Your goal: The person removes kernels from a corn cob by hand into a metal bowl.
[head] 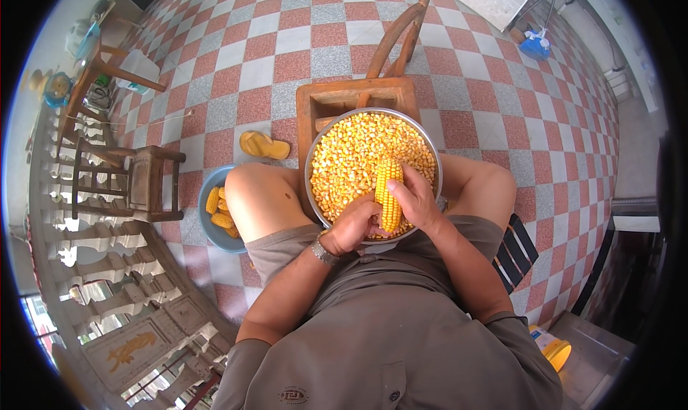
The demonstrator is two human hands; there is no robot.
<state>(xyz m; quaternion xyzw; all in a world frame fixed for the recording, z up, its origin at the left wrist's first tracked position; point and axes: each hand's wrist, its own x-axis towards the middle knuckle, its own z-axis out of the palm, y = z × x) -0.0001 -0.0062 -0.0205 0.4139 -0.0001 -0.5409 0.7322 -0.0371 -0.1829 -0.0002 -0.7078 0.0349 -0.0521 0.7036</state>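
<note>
A yellow corn cob (389,192), its rows of kernels largely intact, is held upright in the view over a round metal basin (308,181). My right hand (418,199) grips its right side, thumb lying across the kernels. Against the lower left of the cob, my left hand (355,222) is curled with its fingers around the lower end; part of those fingers is hidden. Loose corn kernels (355,147) fill the basin almost to its rim. The basin rests between my legs at the near end of a wooden stand (307,104).
Left of my knee, a blue-grey tub (204,224) holds several corn cobs (220,211). A yellow slipper (264,145) lies on the checkered floor. A wooden chair (148,181) stands by the balustrade (118,249). Curved wooden legs (395,34) rise beyond the stand. A yellow bucket (556,351) sits at lower right.
</note>
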